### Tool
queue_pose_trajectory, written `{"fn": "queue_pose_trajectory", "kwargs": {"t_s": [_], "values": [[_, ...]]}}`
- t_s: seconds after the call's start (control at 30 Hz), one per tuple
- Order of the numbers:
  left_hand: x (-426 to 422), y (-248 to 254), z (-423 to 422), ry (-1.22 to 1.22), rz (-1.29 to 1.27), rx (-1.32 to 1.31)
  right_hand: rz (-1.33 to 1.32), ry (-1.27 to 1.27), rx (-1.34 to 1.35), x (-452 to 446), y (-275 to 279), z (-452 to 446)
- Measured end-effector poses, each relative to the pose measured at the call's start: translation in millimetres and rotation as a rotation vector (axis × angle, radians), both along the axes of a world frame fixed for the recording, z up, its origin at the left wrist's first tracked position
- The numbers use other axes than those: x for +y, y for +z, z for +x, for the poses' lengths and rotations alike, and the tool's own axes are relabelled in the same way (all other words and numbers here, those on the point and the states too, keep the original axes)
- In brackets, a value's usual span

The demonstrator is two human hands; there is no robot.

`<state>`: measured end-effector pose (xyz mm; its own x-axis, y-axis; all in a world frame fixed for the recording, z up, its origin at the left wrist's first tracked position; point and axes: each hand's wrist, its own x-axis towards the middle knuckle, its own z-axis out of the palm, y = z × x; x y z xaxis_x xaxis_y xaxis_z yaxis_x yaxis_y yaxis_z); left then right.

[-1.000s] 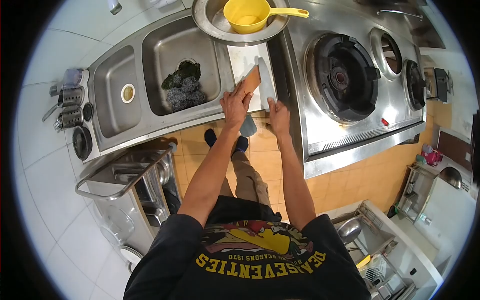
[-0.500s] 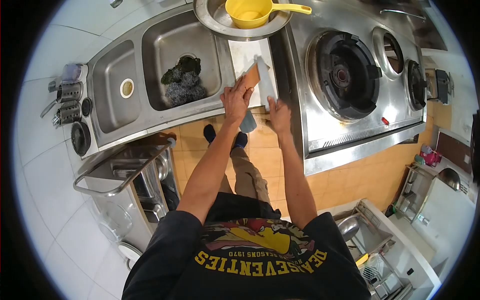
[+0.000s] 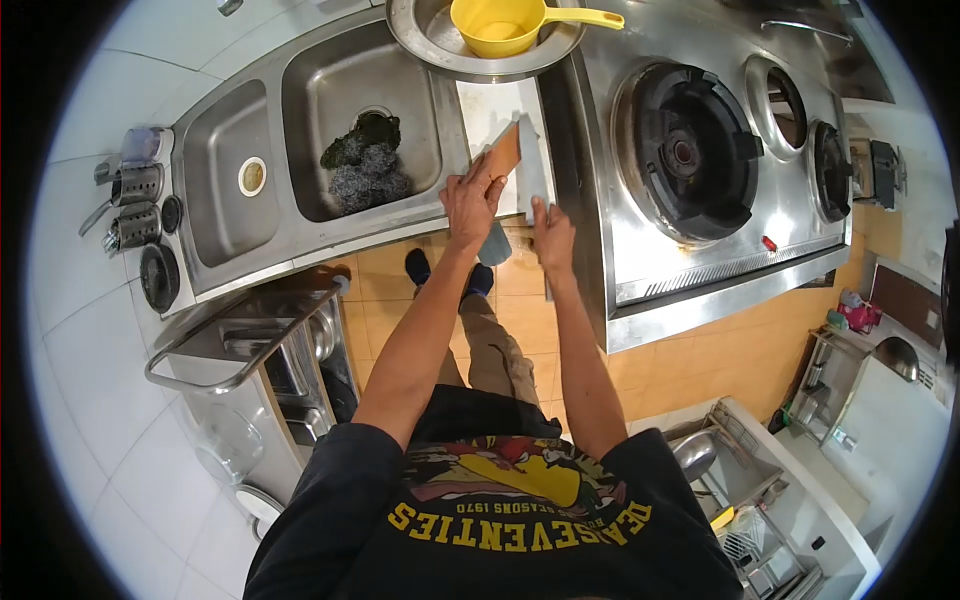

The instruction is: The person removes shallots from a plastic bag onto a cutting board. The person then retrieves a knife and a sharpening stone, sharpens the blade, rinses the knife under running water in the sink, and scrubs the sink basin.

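On the white strip of counter (image 3: pixel 488 107) between sink and stove, my left hand (image 3: pixel 472 207) is wrapped round the lower end of an orange-brown block (image 3: pixel 501 158). The block lies slantwise. Just to its right is a wide grey blade (image 3: pixel 535 172), close against or beside the block. My right hand (image 3: pixel 552 236) is closed at the blade's near end by the counter's front edge. The handle is mostly hidden inside the fingers.
Left of the hands, a sink basin (image 3: pixel 312 110) holds dark scouring pads (image 3: pixel 368 170). A yellow dipper (image 3: pixel 497 27) sits in a metal bowl (image 3: pixel 424 52) behind. The stove burner (image 3: pixel 683 153) stands at the right, and a metal trolley (image 3: pixel 215 385) below left.
My right hand has shifted slightly back and forth with the blade, now a little lower and more to the left. My left hand stays on the block.
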<state>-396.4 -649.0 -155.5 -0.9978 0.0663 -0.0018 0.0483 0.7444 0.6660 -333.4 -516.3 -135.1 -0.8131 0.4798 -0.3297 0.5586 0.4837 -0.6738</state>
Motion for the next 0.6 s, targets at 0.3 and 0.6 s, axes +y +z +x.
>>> {"fn": "queue_pose_trajectory", "kwargs": {"t_s": [0.3, 0.6], "values": [[0, 0, -2, -0.001, -0.015, 0.03, 0.04, -0.008, 0.001, -3, 7, -41], [-4, -5, -2, -0.002, 0.004, 0.041, 0.035, -0.006, -0.046, -20, -3, 6]]}}
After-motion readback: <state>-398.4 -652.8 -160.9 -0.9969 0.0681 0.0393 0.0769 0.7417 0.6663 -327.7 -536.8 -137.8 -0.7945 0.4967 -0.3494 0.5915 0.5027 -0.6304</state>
